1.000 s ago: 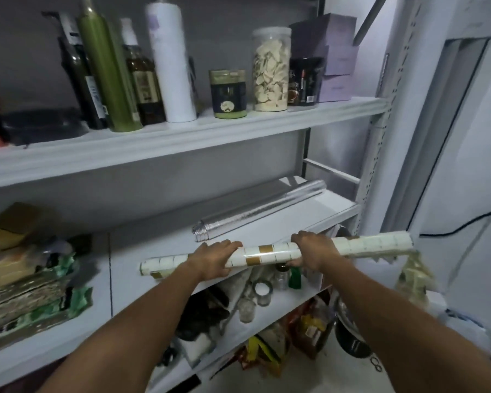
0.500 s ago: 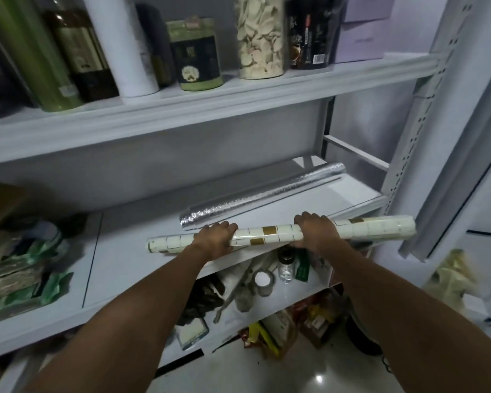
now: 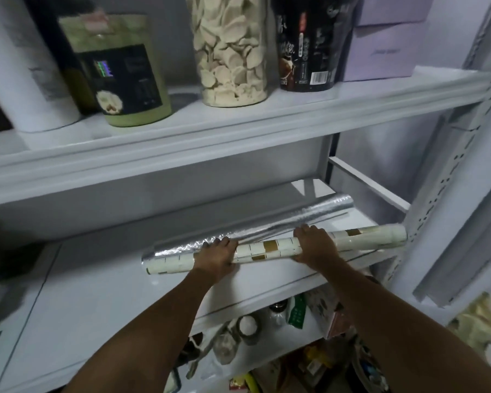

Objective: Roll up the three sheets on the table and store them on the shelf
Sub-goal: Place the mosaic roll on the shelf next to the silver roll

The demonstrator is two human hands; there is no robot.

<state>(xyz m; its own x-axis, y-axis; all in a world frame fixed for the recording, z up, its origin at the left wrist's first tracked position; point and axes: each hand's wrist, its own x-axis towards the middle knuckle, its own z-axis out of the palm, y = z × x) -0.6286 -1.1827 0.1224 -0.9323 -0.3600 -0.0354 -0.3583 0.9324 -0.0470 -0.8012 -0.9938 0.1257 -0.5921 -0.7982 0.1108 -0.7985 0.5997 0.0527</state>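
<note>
Resting on the middle shelf [image 3: 102,293] of the white rack, the cream tiled roll [image 3: 270,248] now lies on the board near its front edge; half a second ago it was held in front of that edge. It sits just beside the silver foil roll [image 3: 267,225], which lies behind it, and its right end reaches the shelf's right edge by the perforated upright [image 3: 448,194]. The camera view is closer to the shelves than before. The upper shelf [image 3: 238,129] carries a white cylinder [image 3: 20,66], a green jar [image 3: 122,72], a clear jar of pale slices [image 3: 230,49], a black cup [image 3: 306,43] and lilac boxes [image 3: 389,43]. Small jars and packets crowd the lower shelf [image 3: 267,333]. The left hand [image 3: 219,256] and right hand [image 3: 315,245] are each clamped over the tiled roll, fingers curled across its top.
</note>
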